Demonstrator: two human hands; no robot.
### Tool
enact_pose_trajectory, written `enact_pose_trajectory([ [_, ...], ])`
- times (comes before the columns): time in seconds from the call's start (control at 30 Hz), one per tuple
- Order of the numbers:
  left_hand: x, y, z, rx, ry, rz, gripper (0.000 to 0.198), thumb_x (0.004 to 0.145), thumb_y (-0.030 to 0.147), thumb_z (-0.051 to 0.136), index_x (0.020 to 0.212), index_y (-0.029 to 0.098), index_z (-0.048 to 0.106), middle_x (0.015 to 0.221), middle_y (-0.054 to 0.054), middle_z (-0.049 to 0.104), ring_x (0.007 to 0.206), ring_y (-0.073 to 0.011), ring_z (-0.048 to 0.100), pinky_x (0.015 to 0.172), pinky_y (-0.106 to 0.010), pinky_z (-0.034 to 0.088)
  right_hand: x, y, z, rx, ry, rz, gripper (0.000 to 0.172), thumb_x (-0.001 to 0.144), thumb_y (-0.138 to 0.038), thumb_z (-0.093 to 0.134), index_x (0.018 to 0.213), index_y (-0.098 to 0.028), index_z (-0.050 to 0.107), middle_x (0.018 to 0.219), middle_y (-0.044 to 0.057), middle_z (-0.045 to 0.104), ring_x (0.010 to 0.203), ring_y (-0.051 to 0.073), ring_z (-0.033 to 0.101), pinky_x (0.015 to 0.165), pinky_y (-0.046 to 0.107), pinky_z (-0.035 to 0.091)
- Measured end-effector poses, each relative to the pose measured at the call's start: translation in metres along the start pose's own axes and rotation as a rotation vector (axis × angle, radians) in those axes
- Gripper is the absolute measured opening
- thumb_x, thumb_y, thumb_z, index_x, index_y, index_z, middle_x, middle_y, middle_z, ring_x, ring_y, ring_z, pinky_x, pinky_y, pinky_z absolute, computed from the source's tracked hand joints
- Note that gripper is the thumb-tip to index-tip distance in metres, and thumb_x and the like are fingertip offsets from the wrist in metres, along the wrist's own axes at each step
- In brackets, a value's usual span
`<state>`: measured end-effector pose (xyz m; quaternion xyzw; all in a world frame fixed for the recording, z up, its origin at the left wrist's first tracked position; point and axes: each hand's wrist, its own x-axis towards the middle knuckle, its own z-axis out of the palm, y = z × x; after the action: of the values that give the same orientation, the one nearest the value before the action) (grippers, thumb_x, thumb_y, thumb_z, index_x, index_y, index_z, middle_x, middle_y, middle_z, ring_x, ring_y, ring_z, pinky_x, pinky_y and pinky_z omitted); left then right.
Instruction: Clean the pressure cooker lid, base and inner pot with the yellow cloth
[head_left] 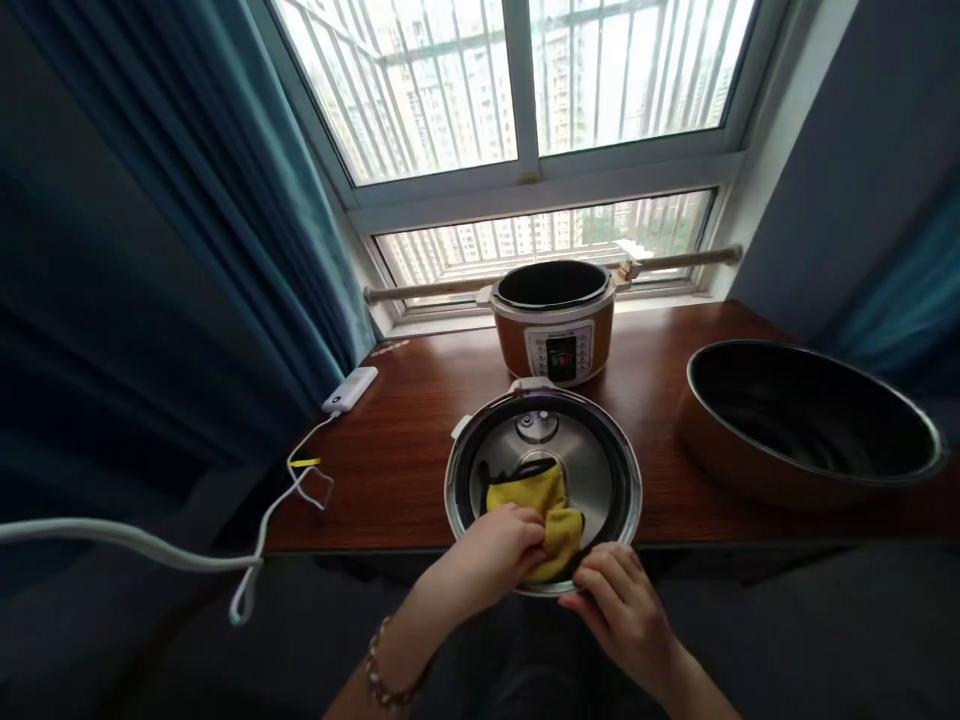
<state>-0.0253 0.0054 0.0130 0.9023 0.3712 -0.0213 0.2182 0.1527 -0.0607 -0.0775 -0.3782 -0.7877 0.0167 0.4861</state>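
Note:
A round pressure cooker lid (600,470) lies upside down at the table's front edge, its steel inside facing up. A yellow cloth (529,490) with dark trim is bunched on the lid's lower half. My left hand (499,550), a bracelet on its wrist, is closed on the cloth and presses it against the lid. My right hand (619,605) grips the lid's near right rim, thumb below and fingers on top. Just behind the lid stands the orange-brown electric pressure cooker (514,335), uncovered, its control panel facing me.
On the right sits a large brown pan (697,440) with a dark inside. A white power strip (351,388) rests at the table's left, its cord (135,530) hanging over the edge. The brown table (420,420) meets a barred window (450,190); blue curtains (210,180) hang left.

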Motion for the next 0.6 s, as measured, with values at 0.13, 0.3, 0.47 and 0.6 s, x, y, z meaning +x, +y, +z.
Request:
enact_pose_trajectory([
  [0.13,-0.013,-0.009,-0.017,0.049,-0.047,-0.034,0.025,0.09,0.028,0.04,0.078,0.018,0.06,0.085,-0.003,0.066,0.076,-0.014,0.059,0.069,-0.023,0.042,0.001,-0.003,0.001,0.015,0.011,0.003,0.004,0.085,-0.017,0.055,0.084,-0.014,0.053,0.076,0.005,0.056,0.079,0.018,0.049,0.075,0.033,0.041],
  [0.3,-0.015,-0.018,-0.035,0.163,0.007,-0.153,0.023,0.089,0.026,0.038,0.08,0.019,0.059,0.084,-0.003,0.066,0.075,-0.0167,0.06,0.066,-0.025,0.041,0.005,-0.004,-0.001,0.058,0.009,0.032,0.005,0.084,-0.017,0.057,0.085,-0.015,0.053,0.078,0.005,0.055,0.08,0.018,0.049,0.076,0.033,0.041],
  [0.47,-0.019,-0.033,-0.067,0.26,0.393,-0.362,0.021,0.089,0.023,0.035,0.08,0.018,0.053,0.08,-0.005,0.063,0.072,-0.0169,0.058,0.064,-0.026,0.039,0.005,-0.002,-0.003,0.08,0.006,0.029,0.006,0.083,-0.016,0.057,0.085,-0.014,0.052,0.078,0.006,0.054,0.08,0.018,0.048,0.076,0.034,0.041],
  [0.6,-0.032,-0.042,-0.095,0.34,0.936,-0.525,0.019,0.089,0.024,0.034,0.076,0.018,0.047,0.076,-0.005,0.058,0.072,-0.0174,0.056,0.064,-0.027,0.039,0.002,-0.002,-0.003,0.088,0.002,0.027,0.005,0.084,-0.015,0.056,0.084,-0.013,0.051,0.078,0.006,0.054,0.08,0.018,0.048,0.076,0.034,0.041],
])
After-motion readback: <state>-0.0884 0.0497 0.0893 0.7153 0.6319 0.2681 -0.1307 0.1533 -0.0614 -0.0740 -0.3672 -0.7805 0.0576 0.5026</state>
